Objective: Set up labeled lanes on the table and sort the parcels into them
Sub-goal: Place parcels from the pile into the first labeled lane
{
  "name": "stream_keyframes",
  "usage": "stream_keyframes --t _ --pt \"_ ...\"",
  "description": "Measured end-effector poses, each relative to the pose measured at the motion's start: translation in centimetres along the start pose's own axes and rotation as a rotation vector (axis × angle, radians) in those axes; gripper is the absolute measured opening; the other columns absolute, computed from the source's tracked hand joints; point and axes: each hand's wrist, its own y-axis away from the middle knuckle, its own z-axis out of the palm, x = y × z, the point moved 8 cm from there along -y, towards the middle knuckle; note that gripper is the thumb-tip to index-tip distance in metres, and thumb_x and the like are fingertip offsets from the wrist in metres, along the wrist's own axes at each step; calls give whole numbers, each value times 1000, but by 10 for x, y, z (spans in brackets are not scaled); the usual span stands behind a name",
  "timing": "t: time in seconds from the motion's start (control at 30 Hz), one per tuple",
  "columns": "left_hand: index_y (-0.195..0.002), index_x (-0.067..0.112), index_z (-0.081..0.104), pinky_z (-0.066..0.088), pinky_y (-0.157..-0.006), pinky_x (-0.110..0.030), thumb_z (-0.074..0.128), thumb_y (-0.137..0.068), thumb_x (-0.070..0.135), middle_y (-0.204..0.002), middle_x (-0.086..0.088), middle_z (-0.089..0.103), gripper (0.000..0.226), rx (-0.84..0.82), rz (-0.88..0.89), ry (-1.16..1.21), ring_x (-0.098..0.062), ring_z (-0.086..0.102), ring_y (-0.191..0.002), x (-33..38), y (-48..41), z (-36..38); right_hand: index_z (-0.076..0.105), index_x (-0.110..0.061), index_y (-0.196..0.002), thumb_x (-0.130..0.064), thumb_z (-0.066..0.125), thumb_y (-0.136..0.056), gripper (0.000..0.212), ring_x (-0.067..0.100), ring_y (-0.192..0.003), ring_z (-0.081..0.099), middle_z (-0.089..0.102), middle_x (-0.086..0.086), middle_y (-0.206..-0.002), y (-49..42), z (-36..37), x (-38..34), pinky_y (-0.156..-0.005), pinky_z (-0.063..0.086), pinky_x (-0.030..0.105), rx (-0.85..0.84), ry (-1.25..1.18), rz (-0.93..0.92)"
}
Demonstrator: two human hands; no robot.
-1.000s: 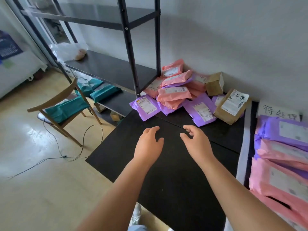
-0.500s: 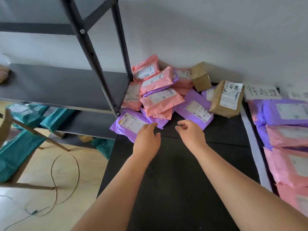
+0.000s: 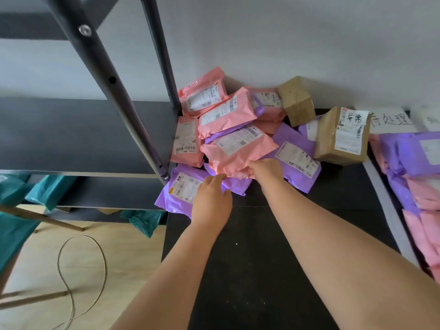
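A heap of pink and purple mailer parcels lies at the far left corner of the black table [image 3: 273, 253]. My right hand [image 3: 267, 168] pinches the near edge of a pink parcel [image 3: 235, 151] on top of the heap. My left hand [image 3: 210, 198] lies on a purple parcel [image 3: 181, 189] at the table's left edge, fingers spread over it. Two brown boxes stand behind: a small one [image 3: 296, 101] and a larger one [image 3: 340, 136] carrying a handwritten label. A white paper label [image 3: 390, 120] lies to its right.
A white strip [image 3: 385, 206] runs down the table, with purple and pink parcels [image 3: 416, 177] stacked in the lane to its right. A black metal shelf [image 3: 78, 136] stands close on the left, its post [image 3: 119, 96] beside the heap. Teal parcels [image 3: 45, 191] and a cord [image 3: 78, 270] lie below.
Both hands reached forward from the bare table to the heap. The right hand closed on the pink parcel's edge; the left hand came down on the purple parcel. The view moved closer.
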Motion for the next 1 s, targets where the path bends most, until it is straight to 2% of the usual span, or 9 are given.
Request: stream_keyframes --t 0.13,0.27,0.33,0.43,0.53,0.63,0.7,0.87,1.0 --pt "-140 23 50 44 -93 -32 51 -97 13 -142 0 48 44 5 -3 26 -20 46 -128 -4 -4 -2 69 0 -107 -15 67 -90 23 16 -61 59 61 3 -73 -1 11 -7 -57 49 20 -19 -93 34" --pt "-139 24 51 41 -92 -28 50 -98 13 -141 2 49 43 33 -31 84 -17 46 -127 -4 3 -3 66 2 -113 -7 62 -92 23 14 -58 54 57 2 -71 0 15 -12 -53 45 19 0 -101 42" --pt "-138 26 52 40 -93 -27 50 -98 13 -140 3 50 42 40 -41 121 -16 46 -127 -4 9 -3 66 0 -115 -9 60 -93 25 17 -64 58 60 4 -77 0 14 -17 -55 45 21 28 -93 21" --pt "-137 26 53 41 -95 -27 50 -98 14 -140 5 50 41 40 -52 147 -14 47 -127 -5 16 -1 65 -9 -117 -17 57 -94 26 30 -96 66 69 11 -104 10 -1 -27 -77 52 34 147 126 -68" --pt "-136 25 54 42 -96 -27 50 -99 16 -139 4 51 38 47 -68 161 -14 49 -125 0 24 -1 68 -17 -114 -14 54 -92 26 29 -101 64 69 4 -111 27 -21 -36 -87 54 47 207 231 -202" --pt "-136 25 54 40 -88 -21 51 -99 16 -137 2 52 38 55 -71 175 -13 52 -120 12 35 -1 69 -23 -102 -11 49 -95 24 22 -93 58 63 -4 -102 43 -46 -41 -79 49 37 249 320 -309" --pt "-135 25 54 37 -84 -19 52 -99 17 -136 3 53 37 71 -73 184 -11 54 -112 22 45 -3 57 -23 -84 -9 46 -97 23 20 -87 50 55 -2 -92 55 -64 -45 -69 40 33 288 324 -368" --pt "-132 25 56 46 -80 -24 52 -99 18 -130 2 57 35 127 -90 233 -7 51 -93 52 78 -9 57 -17 -95 -16 45 -103 14 21 -96 58 54 -2 -92 92 -108 -43 -85 50 39 280 307 -491" --pt "-132 24 56 46 -69 -22 52 -99 18 -118 6 62 34 156 -120 307 -8 54 -91 76 105 -1 60 -15 -96 -15 47 -103 15 16 -91 57 57 -4 -89 128 -150 -30 -70 43 26 189 196 -571"
